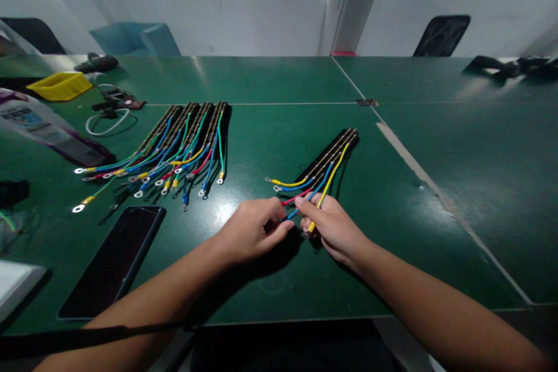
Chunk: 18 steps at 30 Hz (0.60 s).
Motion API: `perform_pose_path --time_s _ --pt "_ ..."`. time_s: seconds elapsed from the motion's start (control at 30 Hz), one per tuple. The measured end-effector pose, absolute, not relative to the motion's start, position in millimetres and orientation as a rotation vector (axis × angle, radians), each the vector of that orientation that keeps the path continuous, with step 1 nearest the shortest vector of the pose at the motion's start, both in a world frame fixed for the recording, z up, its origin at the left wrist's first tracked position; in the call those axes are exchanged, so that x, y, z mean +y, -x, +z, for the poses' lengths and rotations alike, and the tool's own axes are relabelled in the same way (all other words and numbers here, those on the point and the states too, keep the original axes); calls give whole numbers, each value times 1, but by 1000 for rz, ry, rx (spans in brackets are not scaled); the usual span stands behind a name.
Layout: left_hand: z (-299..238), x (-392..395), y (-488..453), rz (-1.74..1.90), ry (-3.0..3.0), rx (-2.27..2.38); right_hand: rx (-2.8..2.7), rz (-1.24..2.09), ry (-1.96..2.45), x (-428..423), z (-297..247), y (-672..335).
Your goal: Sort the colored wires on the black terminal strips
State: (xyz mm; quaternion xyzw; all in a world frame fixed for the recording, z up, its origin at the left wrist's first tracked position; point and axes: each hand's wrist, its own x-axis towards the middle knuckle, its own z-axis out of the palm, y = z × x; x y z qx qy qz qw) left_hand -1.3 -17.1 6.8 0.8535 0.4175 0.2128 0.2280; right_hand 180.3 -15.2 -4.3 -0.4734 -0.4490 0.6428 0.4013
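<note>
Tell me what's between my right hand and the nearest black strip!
A yellow wire and a blue wire run between them, in the head view.

I have the left hand [255,229] pinching a blue wire [293,214] near its end, the right hand [333,226] holding it alongside a yellow wire [333,172], and four terminal strips [197,127] leftward on the green table [279,133].

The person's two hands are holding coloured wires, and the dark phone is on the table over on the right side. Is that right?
Not quite: the phone is on the left side, as the head view shows. It does lie on the table, and the left hand and right hand do hold coloured wires.
</note>
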Motion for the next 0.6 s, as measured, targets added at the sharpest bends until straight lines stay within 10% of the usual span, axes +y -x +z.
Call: perform_pose_path --time_s 0.6 --pt "2 -20 0 453 -2647 1083 -1183 1602 1264 -15 -4 -181"
